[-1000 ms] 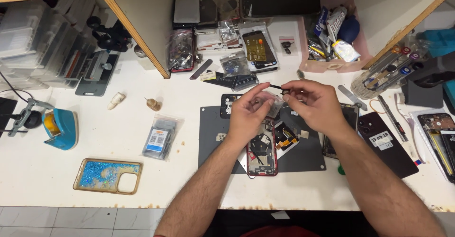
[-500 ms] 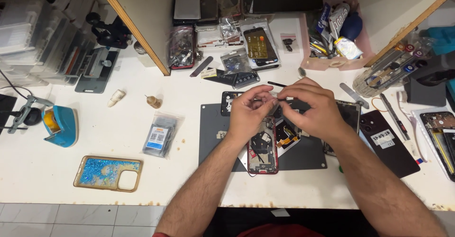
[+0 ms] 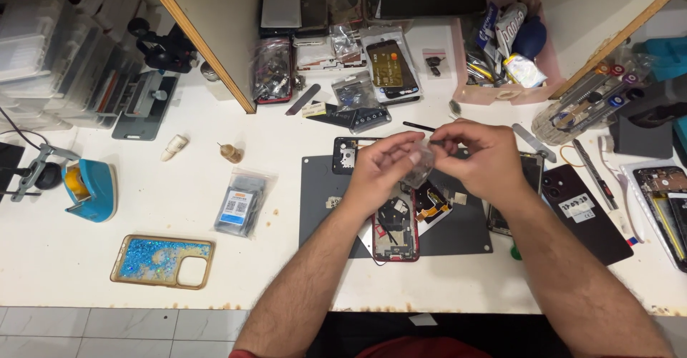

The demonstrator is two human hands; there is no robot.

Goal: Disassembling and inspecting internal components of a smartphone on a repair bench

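Observation:
My left hand point(image 3: 383, 163) and my right hand point(image 3: 478, 157) meet above a dark grey work mat point(image 3: 322, 207). Both pinch a small clear plastic bag point(image 3: 421, 166) between their fingertips. Below the hands an opened phone with a red frame point(image 3: 395, 230) lies on the mat with its inner parts showing. A loose board with an orange flex part point(image 3: 431, 206) lies just right of it. What is inside the small bag is too small to make out.
A glittery blue phone case point(image 3: 162, 260) and a bagged part point(image 3: 242, 203) lie at left. A blue tape dispenser point(image 3: 89, 190) stands far left. Phones and back covers point(image 3: 583, 211) sit at right, a pink bin of tools point(image 3: 501, 50) behind, plus bagged parts under the shelf.
The black thin tool that my right hand held a second ago is out of the hand. Both hands have closed together over the mat, now holding the small clear bag.

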